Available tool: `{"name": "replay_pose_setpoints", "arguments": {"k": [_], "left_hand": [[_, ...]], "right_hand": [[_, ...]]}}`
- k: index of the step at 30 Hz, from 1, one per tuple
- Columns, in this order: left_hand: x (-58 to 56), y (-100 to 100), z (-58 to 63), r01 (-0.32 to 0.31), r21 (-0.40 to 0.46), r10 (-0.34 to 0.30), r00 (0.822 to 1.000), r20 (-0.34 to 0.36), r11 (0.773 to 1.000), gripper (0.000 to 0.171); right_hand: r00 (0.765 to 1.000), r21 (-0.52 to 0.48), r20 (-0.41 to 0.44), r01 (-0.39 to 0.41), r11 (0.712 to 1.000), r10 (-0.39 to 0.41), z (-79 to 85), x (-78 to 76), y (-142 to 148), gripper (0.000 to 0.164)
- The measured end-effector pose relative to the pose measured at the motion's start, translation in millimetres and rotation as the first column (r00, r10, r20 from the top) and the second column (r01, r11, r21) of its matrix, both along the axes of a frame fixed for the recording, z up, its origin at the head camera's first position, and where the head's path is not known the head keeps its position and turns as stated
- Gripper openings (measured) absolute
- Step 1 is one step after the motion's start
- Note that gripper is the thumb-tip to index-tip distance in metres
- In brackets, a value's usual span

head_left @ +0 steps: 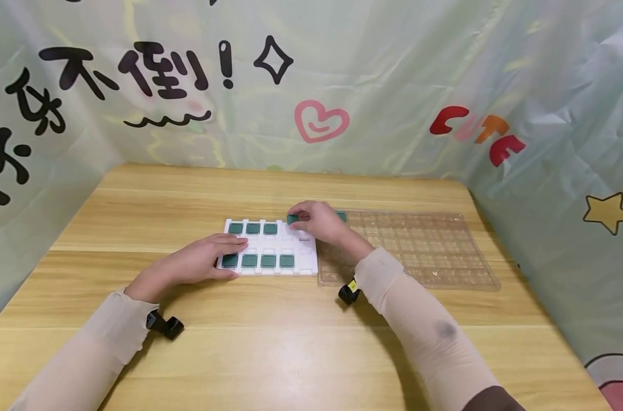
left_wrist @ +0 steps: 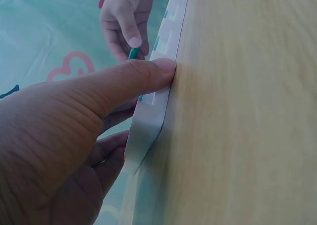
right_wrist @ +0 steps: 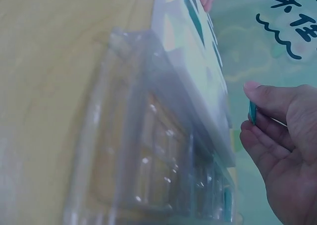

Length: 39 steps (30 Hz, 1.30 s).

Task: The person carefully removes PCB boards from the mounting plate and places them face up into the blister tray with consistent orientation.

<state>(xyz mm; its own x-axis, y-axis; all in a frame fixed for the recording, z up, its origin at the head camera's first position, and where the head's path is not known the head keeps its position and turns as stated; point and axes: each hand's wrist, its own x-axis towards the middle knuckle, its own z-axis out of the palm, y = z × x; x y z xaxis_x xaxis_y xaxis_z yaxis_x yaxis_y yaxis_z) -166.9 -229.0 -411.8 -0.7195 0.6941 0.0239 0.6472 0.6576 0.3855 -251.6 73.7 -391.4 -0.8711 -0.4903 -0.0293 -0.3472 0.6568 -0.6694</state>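
Observation:
A white tray [head_left: 272, 245] lies on the table with small green circuit boards [head_left: 268, 261] in two rows: three in the far row, several in the near row. My left hand [head_left: 200, 260] grips its left end, thumb [left_wrist: 158, 69] along the near edge and fingers across the top and side. Over the far right part of the tray, my right hand [head_left: 321, 220] pinches one green board [right_wrist: 252, 111] between thumb and fingers, held up clear of the tray. Part of the far row is hidden behind this hand.
A clear plastic tray [head_left: 409, 245] with many compartments adjoins the white tray's right side. Another green piece [head_left: 341, 216] shows at its far left corner, partly behind my right hand. A printed cloth [head_left: 383, 85] surrounds the wooden table [head_left: 290, 354].

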Motion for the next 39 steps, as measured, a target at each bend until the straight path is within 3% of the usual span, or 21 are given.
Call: {"name": "replay_pose_setpoints", "arguments": {"k": [18,39], "left_hand": [[0.6,0,0.1,0.005,-0.006,-0.005,1.0,-0.01,1.0,0.068],[0.6,-1,1.8,-0.003,-0.007,0.003,1.0,0.007,1.0,0.068]], "right_hand": [[1.0,-0.013,-0.023,0.004,1.0,-0.004,10.0,0.9,15,0.034],[0.999,0.064,-0.047,-0.013,0.998,0.016,11.0,1.2,37,0.034]]}}
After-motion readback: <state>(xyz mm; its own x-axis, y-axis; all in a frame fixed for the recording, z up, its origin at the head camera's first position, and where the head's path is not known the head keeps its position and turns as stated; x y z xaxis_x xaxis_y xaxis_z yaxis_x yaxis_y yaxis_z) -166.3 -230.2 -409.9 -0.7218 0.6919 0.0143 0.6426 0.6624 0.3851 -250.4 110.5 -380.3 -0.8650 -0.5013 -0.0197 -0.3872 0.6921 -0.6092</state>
